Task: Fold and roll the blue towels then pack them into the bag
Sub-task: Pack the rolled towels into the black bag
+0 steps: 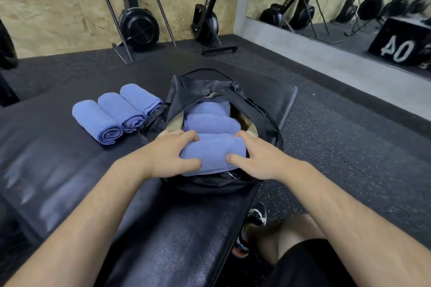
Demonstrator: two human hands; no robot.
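Left hand (172, 154), right hand (255, 158) around rolled towel (213, 155) at rim of bag (207, 185)

Rolled towels (116, 114) left of bag (261, 109)

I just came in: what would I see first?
The left hand and right hand grip a rolled blue towel at the near end of the open black bag. Inside behind it lie two more rolls, and three rolled towels sit in a row on the black mat left of the bag.
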